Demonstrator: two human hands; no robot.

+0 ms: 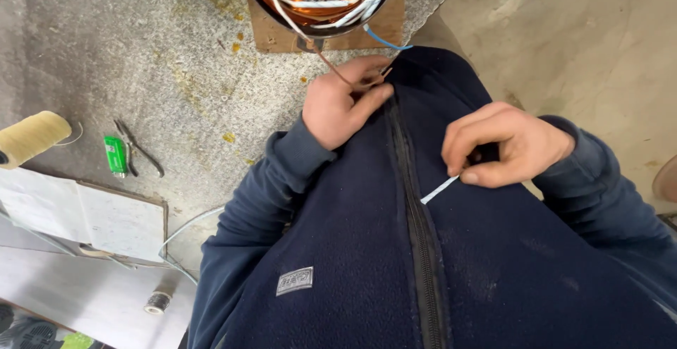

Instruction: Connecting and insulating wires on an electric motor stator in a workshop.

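Your left hand (pixel 342 106) has its fingers curled shut, pinching a copper wire (pixel 331 65) between thumb and fingertips. The wire's long axis runs from that pinch up and far-left into the motor stator (pixel 321 0) at the top edge. So the stator lies directly far of your left hand and close to it; the left hand is clearly the nearer of the two.

Your right hand (pixel 504 144) is also closed, thumb pressed against the forefinger on a thin white sleeve strip (pixel 438 190). The strip sticks out near-left from the pinch, lying slantwise across your dark blue jacket (pixel 367 264). The free end points toward the zip, away from the stator. The two hands are well apart, either side of the zip line.

The stator sits on a piece of cardboard (pixel 271 35) on the grey worktop (pixel 141 53). White leads and one blue lead (pixel 384 41) hang off its near rim.

Count:
- copper wire in hand: one
- white strip in hand: one
- stator: one, partly cropped
- blue lead: one

Far left on the worktop, out of reach of either hand: one spool of tan twine (pixel 32 137), one green lighter (pixel 114 155), one pair of pliers (pixel 137 148) just beside it, and one clipboard with papers (pixel 84 218). One small wire reel (pixel 159 301) lies near the left sleeve.
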